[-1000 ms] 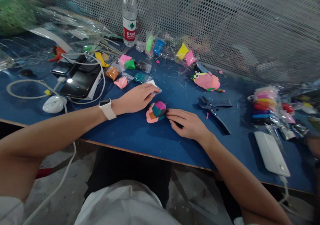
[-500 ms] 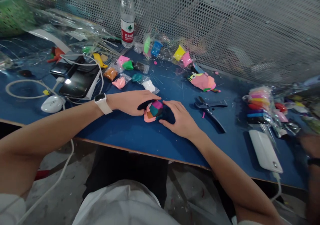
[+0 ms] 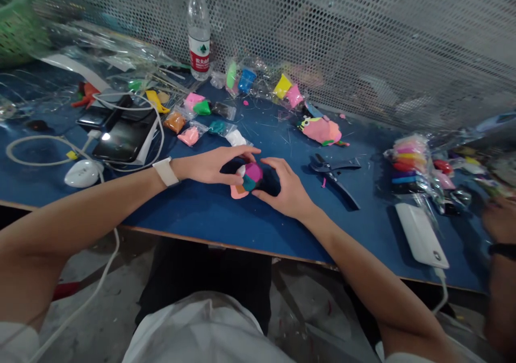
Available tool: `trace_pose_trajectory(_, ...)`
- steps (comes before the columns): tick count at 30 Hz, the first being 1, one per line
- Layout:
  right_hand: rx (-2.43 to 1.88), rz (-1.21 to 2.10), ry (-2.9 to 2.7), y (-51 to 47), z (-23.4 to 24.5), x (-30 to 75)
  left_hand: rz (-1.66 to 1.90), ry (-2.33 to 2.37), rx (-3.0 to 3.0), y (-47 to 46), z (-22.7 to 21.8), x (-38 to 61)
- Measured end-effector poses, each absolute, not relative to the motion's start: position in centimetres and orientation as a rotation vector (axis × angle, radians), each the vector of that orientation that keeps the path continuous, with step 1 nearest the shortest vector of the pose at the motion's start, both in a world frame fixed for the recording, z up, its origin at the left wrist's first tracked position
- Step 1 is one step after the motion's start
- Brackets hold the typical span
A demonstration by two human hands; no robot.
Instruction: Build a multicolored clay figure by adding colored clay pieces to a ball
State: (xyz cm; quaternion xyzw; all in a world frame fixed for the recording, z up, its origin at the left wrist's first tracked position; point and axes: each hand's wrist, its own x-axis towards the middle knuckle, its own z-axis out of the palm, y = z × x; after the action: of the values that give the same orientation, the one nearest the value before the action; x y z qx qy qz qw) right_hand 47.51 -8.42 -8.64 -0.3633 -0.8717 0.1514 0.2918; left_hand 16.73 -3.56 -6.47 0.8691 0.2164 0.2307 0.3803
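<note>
Right now both hands meet near the front of the blue tabletop (image 3: 193, 212), closed around one multi-coloured clay lump (image 3: 249, 177). The lump sits on the tabletop just inside its near edge, showing patches of magenta, teal, orange and white, with a flat pink flap spread out at its lower left.

The left hand (image 3: 213, 164) comes in from the left with a white watch (image 3: 165, 171) on the wrist. Its fingers arch over the top of the lump and its thumb presses against the near side, so its grip is on the clay. The right hand (image 3: 288, 191) curls in from the other side. Its thumb is low against the lump and its fingers bend round the back, so this grip holds the clay too.

Black scissors (image 3: 332, 171) lie just right of the right hand. Beyond them is a pink clay figure (image 3: 321, 130). Small clear bags of clay (image 3: 189, 135) lie scattered behind the hands. A water bottle (image 3: 199, 30) stands upright against the mesh screen (image 3: 363, 41). A dark phone (image 3: 121, 139) rests at the left among white cables. A white power bank (image 3: 421, 235) lies at the right, below a pack of coloured clay sticks (image 3: 408, 161). Another person's hand (image 3: 500, 218) shows at the far right edge.
</note>
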Motion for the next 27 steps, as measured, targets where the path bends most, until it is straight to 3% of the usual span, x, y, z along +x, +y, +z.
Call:
trace_pose_trajectory(4, -0.746, 0.245, -2.418, -8.1, -8.5, 47.6, 0.571, 0.413, 1.857, -3.7, -6.7, 17.1)
trace_pose_trajectory(8, -0.595, 0.21, -2.522, -8.0, -8.2, 47.4, 0.652, 0.495, 1.886, -3.9, -7.2, 17.3)
trace_pose_trajectory(15, -0.944, 0.196, -2.17, -6.0, -6.2, 48.3, 0.943, 0.726, 2.462, -3.4, -6.8, 16.9)
trace_pose_trajectory(21, -1.346, -0.027, -2.17, -2.2, -7.6, 49.5, 0.886, 0.889, 2.706, -2.7, -7.4, 17.2)
trace_pose_trajectory(27, -0.857, 0.126, -2.461, -0.8, -9.6, 51.0, 0.868, 0.9, 2.649, -2.8, -7.5, 17.5)
